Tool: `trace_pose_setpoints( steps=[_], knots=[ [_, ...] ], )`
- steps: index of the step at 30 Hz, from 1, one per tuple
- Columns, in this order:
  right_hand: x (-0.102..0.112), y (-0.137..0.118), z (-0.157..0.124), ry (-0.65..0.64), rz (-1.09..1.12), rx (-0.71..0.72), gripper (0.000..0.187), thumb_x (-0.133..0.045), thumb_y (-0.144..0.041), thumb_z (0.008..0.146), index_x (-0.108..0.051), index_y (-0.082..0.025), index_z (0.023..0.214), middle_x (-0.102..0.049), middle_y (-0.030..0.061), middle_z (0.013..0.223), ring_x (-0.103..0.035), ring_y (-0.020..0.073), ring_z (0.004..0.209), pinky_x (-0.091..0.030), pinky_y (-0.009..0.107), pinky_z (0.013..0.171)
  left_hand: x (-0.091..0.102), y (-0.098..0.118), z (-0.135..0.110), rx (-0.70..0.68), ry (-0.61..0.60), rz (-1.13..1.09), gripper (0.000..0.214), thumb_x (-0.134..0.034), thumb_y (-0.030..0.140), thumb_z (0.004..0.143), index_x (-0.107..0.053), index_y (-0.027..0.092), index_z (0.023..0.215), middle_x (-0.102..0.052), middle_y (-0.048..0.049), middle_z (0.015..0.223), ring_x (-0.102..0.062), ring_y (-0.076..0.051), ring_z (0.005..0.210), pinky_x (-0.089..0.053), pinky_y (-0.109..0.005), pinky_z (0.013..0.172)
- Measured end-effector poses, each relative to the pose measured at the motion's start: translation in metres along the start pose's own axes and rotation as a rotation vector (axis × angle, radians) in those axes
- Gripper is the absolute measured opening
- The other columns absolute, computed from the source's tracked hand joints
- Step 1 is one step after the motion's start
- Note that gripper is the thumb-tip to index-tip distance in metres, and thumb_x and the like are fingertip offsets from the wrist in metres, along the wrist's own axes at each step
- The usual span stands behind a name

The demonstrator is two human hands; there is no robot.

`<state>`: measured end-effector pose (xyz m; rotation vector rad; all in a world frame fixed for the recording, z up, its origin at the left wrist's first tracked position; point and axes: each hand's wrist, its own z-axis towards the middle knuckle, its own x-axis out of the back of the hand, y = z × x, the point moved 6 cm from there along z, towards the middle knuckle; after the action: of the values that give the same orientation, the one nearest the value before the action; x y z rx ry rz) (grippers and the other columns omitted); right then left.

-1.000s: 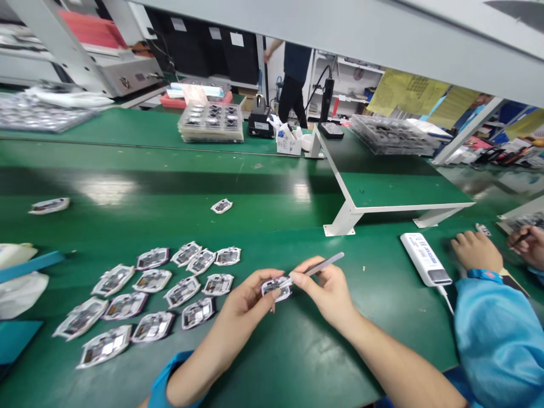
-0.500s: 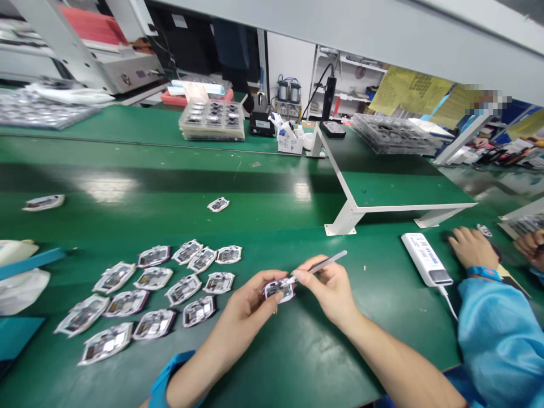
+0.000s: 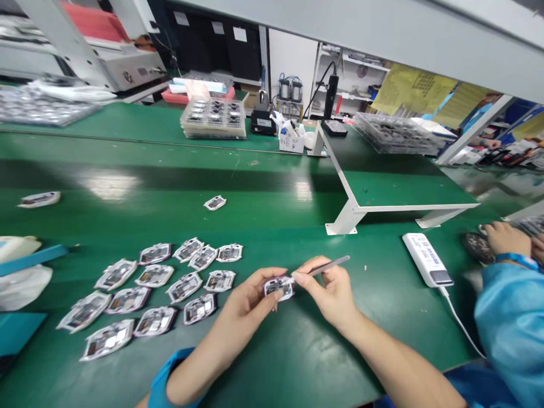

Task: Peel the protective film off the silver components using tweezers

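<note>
Between the thumb and fingers of my left hand (image 3: pixel 250 300) is a small device housing (image 3: pixel 278 287), its circuit parts facing up. My right hand (image 3: pixel 329 289) pinches a pair of tweezers (image 3: pixel 329 264), whose grey back end sticks out up and to the right. The tweezers' tips are at the right edge of the housing, partly hidden by my fingers. Several similar open housings (image 3: pixel 155 321) lie in loose rows on the green bench, left of my left hand. One more housing (image 3: pixel 215 203) rests farther back.
A white box with a cable (image 3: pixel 427 259) lies to the right, near a co-worker's hand (image 3: pixel 508 238) and blue sleeve. A low green-topped stand (image 3: pixel 416 187) bears clear trays (image 3: pixel 395 133). Stacked trays (image 3: pixel 215 119) and a white holder (image 3: pixel 291 140) stand at the back.
My hands keep nearly the same hold on the housing and tweezers. The two housings farther back have shifted slightly left. The co-worker's hand has moved right, by a dark round object.
</note>
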<state>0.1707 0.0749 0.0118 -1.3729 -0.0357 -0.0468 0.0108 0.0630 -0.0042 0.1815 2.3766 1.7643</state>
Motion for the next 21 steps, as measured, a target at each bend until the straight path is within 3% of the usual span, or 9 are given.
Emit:
trace_pose_setpoints(
  steps=[12,16,21],
  knots=[
    [-0.005,-0.007,-0.007,0.023,-0.113,0.096,0.006,-0.071,-0.022,0.083,-0.072,-0.022,0.077,-0.074,0.0028,0.074,-0.069,0.0190,0.072,-0.054,0.032,0.070,0.000,-0.016,0.004,0.043,0.128,-0.078,0.036,-0.075,0.048,0.071,-0.070,0.020,0.092,-0.063,0.0007,0.068,-0.050,-0.015,0.061,-0.038,-0.025,0.054],
    [-0.004,-0.010,-0.006,0.018,-0.115,0.153,0.004,-0.073,-0.020,0.083,-0.072,-0.023,0.080,-0.075,0.0036,0.079,-0.069,0.0206,0.078,-0.053,0.036,0.077,0.000,-0.016,0.002,0.090,0.106,-0.146,0.035,-0.076,0.047,0.072,-0.070,0.020,0.093,-0.064,0.0008,0.073,-0.051,-0.014,0.064,-0.041,-0.024,0.058],
    [-0.002,-0.004,-0.005,0.029,0.002,0.112,0.003,-0.074,-0.022,0.082,-0.071,-0.023,0.081,-0.074,0.0040,0.081,-0.069,0.0211,0.081,-0.055,0.037,0.078,-0.003,-0.013,0.000,0.098,0.045,-0.267,0.038,-0.070,0.049,0.077,-0.070,0.017,0.096,-0.064,-0.0016,0.076,-0.051,-0.015,0.064,-0.037,-0.025,0.054]
  ],
)
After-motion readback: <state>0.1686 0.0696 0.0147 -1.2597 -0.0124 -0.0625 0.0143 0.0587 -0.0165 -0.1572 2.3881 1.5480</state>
